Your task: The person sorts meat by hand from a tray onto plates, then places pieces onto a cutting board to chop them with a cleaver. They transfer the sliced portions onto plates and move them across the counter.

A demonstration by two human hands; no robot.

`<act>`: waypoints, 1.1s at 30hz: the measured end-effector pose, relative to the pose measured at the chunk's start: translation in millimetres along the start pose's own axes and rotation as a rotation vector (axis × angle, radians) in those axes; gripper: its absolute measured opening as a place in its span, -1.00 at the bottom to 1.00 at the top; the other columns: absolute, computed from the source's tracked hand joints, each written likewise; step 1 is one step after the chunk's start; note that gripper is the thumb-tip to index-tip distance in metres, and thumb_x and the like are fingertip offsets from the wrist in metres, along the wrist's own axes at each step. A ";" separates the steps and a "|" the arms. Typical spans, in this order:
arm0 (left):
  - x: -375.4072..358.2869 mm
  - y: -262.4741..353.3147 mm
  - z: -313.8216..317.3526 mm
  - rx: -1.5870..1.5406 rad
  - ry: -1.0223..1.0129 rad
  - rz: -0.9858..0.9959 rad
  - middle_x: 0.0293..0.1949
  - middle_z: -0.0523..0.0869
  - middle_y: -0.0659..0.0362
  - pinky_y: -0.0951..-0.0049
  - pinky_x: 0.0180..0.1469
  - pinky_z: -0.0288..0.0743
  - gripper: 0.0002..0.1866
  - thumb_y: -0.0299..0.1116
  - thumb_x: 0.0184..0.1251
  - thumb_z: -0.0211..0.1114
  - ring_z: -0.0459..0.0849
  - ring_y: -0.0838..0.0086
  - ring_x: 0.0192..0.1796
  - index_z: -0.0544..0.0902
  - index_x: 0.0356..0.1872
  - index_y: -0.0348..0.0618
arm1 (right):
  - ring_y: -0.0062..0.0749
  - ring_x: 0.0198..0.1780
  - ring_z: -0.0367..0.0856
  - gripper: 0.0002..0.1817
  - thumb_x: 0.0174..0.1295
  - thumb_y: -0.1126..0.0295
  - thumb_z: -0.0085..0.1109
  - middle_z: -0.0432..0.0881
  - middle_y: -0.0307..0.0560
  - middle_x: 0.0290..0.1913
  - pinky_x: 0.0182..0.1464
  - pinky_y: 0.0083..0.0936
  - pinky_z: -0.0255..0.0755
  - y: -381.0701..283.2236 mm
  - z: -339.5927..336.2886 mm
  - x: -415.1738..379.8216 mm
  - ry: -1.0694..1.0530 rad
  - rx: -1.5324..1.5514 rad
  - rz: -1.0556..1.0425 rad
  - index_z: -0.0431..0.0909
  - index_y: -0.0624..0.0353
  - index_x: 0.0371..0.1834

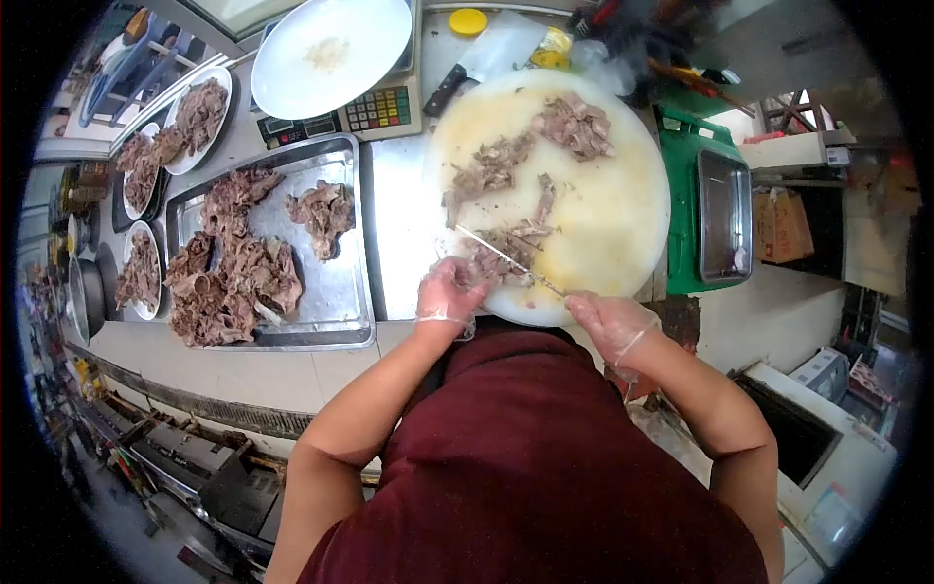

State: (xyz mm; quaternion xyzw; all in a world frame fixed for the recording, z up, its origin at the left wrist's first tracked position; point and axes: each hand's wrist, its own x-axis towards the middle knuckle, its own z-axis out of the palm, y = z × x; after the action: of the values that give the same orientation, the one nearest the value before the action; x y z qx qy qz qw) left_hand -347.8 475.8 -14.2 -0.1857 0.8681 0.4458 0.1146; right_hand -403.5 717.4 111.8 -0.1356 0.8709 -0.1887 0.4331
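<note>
My right hand (615, 329), in a clear plastic glove, is closed around the handle end of a knife (506, 257). The blade is seen nearly edge-on and slants up and left across the round white cutting board (613, 229). My left hand (451, 294), also gloved, has its fingers curled on a piece of cooked meat (491, 263) at the board's near left edge, just below the blade. Partly behind the blade is more shredded meat (533, 230). Farther back on the board lie two piles of cut meat (574, 127), (489, 167).
Left of the board, a metal tray (336, 326) holds large chunks of meat (233, 263). Several plates of meat (199, 115) stand beyond it. A white plate (331, 54) rests on a scale (379, 109). A cleaver (455, 83) lies behind the board; a green bin (681, 209) stands right.
</note>
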 end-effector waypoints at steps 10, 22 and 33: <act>-0.5 -3.8 3.7 0.037 -0.050 0.064 -0.21 0.67 -0.08 0.19 -0.15 0.58 -0.58 -0.21 0.07 0.52 0.68 0.14 -0.23 0.70 -0.10 -0.25 | 0.32 -0.16 0.61 -0.39 0.53 -0.09 -0.37 0.64 0.37 -0.25 -0.04 0.05 0.44 -17.8 -2.7 -2.0 -0.028 -0.076 0.032 0.50 0.25 -0.01; 0.0 2.0 -1.8 -0.037 -0.098 0.069 -0.10 0.66 -0.14 0.16 0.00 0.60 -0.58 -0.23 0.09 0.49 0.68 0.03 -0.09 0.71 -0.08 -0.29 | 0.29 -0.20 0.64 -0.46 0.55 -0.03 -0.38 0.65 0.35 -0.26 -0.07 0.01 0.50 -22.1 3.0 25.2 -0.093 -0.205 0.061 0.40 0.25 0.09; -7.4 -9.9 12.6 0.052 -0.001 0.081 -0.15 0.66 -0.12 0.14 -0.01 0.56 -0.58 -0.18 0.09 0.49 0.66 0.03 -0.12 0.71 -0.08 -0.23 | 0.25 -0.12 0.64 -0.37 0.52 -0.11 -0.38 0.66 0.32 -0.17 -0.01 -0.03 0.48 32.1 11.7 37.9 -0.079 -0.152 -0.021 0.41 0.22 0.23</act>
State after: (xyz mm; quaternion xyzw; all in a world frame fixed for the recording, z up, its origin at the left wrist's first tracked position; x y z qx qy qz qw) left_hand -336.5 482.4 -26.0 -0.1472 0.8862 0.4273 0.1019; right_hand -418.7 728.4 64.3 -0.1846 0.8634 -0.1209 0.4537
